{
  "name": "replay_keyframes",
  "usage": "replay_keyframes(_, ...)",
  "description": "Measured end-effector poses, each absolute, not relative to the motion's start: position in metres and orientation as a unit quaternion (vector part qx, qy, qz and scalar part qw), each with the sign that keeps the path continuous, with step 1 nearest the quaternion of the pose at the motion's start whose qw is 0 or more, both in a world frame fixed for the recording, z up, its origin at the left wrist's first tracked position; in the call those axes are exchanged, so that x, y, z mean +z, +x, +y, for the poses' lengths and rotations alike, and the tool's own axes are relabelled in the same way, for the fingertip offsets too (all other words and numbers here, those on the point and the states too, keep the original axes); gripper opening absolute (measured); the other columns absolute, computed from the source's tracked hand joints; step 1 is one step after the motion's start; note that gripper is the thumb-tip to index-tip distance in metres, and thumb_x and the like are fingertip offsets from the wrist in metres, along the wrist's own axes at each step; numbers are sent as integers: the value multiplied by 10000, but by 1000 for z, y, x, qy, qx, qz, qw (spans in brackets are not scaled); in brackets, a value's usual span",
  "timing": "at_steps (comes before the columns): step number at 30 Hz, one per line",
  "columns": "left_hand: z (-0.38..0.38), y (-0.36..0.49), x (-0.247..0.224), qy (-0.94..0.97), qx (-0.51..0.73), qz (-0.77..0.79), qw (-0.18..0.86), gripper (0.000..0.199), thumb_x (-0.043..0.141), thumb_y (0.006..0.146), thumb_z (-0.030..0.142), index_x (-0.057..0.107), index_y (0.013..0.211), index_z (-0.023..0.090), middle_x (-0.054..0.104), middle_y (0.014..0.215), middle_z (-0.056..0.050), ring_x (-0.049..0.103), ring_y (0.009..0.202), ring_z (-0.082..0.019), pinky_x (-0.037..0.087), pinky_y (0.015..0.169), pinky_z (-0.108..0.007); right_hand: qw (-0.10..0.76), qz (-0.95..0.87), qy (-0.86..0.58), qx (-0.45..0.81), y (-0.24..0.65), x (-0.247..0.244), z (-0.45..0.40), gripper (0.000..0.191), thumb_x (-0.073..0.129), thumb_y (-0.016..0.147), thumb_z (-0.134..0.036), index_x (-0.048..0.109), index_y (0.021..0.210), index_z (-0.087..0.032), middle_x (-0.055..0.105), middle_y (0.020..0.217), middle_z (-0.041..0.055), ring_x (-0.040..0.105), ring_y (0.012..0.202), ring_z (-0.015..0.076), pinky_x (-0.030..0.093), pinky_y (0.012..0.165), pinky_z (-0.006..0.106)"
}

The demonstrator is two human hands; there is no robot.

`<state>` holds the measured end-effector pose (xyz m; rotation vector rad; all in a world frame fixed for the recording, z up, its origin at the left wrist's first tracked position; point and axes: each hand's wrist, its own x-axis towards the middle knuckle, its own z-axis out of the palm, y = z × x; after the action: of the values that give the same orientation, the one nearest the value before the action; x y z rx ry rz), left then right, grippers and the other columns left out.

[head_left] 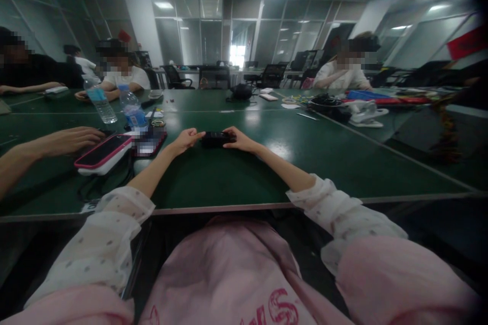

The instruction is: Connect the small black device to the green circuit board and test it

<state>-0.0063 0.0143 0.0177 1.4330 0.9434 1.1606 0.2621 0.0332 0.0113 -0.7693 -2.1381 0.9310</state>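
In front of me, a small black box-shaped device (214,138) is on the green table, between my two hands. My right hand (242,140) is closed around its right end, thumb at the near side and fingers over the top. At the left end is my left hand (186,141), its fingers curled and one finger or thumb reaching against the device. What the device is, I cannot make out. To the left of my left hand lie a phone with a pink-red edge (104,150) on a white object and a dark red-edged item (149,143).
Two water bottles (133,109) stand to the left. Another person's hand (78,139) rests near the phone. Cables and a black bundle (330,104), a white object (366,113) and a pen-like item (307,117) lie on the right. Other people sit around the green table (244,177).
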Motion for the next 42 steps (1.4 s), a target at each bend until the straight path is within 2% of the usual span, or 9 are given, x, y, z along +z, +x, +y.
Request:
replay_keyframes(8, 20, -11, 14, 601, 458, 374, 537, 546, 777, 636, 415, 275, 613, 203, 254, 474, 110, 246, 373, -24, 178, 375, -180, 337, -820, -289, 361, 262, 11, 33, 599, 757, 669, -270, 442, 1174, -201, 536, 1134, 80, 542, 1093, 245, 438, 982, 503)
replay_keyframes(26, 12, -10, 22, 610, 425, 379, 551, 503, 788, 630, 373, 318, 614, 194, 307, 498, 90, 284, 389, -24, 141, 375, -182, 329, -829, -296, 341, 259, 13, 28, 593, 724, 710, -281, 411, 1210, -219, 521, 1179, 86, 531, 1118, 251, 415, 1005, 509)
replay_keyframes(35, 14, -12, 20, 615, 424, 367, 555, 490, 759, 671, 413, 324, 615, 193, 285, 504, 91, 255, 387, -22, 124, 371, -184, 314, -834, -295, 345, 264, 15, 35, 566, 772, 649, -282, 455, 1111, -205, 556, 1108, 66, 550, 1077, 250, 404, 1007, 523)
replay_keyframes(42, 13, -11, 22, 632, 402, 384, 540, 471, 747, 678, 433, 349, 607, 191, 287, 497, 87, 258, 390, -27, 141, 379, -184, 306, -829, -303, 356, 264, 16, 33, 578, 767, 651, -261, 442, 1126, -205, 549, 1126, 70, 543, 1097, 252, 398, 1018, 514)
